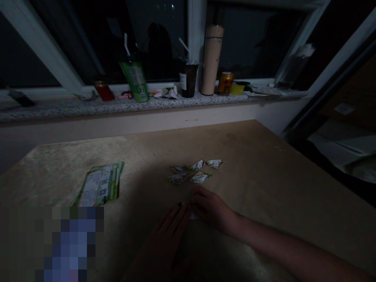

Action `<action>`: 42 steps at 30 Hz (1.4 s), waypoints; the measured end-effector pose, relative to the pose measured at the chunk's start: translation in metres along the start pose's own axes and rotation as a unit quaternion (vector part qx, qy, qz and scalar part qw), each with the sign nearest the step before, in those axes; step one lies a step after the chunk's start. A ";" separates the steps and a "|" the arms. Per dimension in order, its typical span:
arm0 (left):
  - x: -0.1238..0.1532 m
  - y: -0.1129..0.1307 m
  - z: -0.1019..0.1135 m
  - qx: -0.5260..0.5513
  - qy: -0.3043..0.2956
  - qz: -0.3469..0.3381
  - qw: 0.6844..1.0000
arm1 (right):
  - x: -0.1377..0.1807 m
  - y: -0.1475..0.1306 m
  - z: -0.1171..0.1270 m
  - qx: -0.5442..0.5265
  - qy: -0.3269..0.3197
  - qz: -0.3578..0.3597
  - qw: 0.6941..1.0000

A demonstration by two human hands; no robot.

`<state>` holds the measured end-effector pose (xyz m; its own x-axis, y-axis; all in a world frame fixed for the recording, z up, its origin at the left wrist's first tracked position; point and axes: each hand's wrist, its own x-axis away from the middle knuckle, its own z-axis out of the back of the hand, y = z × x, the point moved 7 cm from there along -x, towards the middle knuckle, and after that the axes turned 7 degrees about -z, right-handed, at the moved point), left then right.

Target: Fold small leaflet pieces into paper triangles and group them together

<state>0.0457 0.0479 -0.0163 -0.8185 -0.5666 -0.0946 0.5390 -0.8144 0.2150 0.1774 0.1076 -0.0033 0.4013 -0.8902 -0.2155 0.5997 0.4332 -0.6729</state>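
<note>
Small paper piece (193,216) on counter (141,152), between hands. Right hand (210,207) curled over it, pinch hidden, cannot tell; left hand (170,229) flat, fingers straight. Possible: dim light causing misaligned edges; knuckles nudging folded papers (200,177).

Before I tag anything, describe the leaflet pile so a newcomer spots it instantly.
Find the broad tabletop below the windowsill. On its left side in the picture, left of five small folded paper pieces, lies the leaflet pile. Unlike those pieces, it's flat, roughly rectangular, much larger, and printed green and white.
</note>
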 end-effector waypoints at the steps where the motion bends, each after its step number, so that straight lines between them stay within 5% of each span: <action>1: 0.000 0.000 0.001 0.005 -0.003 0.002 1.000 | 0.000 0.001 0.001 0.018 0.005 -0.002 1.000; 8: -0.003 0.002 0.009 0.022 -0.011 0.012 1.000 | 0.003 0.005 0.007 0.107 0.043 -0.025 0.993; 14: -0.005 0.003 0.013 0.014 0.007 0.014 1.000 | 0.009 -0.003 0.025 0.048 0.068 0.019 0.996; 19: -0.006 0.005 0.014 0.016 0.000 0.017 1.000 | 0.022 -0.025 0.032 0.058 -0.028 0.120 0.991; 25: -0.004 0.006 0.014 0.023 0.004 0.006 1.000 | 0.042 -0.024 0.015 0.117 -0.152 0.148 0.970; 42: -0.002 -0.023 0.029 0.159 -0.030 0.047 0.986 | 0.043 -0.020 0.015 0.125 -0.194 0.120 0.966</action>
<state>0.0292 0.0716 0.0075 -0.7838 -0.6210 -0.0046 0.5308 -0.6738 0.5140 0.1928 0.0629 0.0115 0.7491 -0.6617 -0.0303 0.5866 0.6839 -0.4338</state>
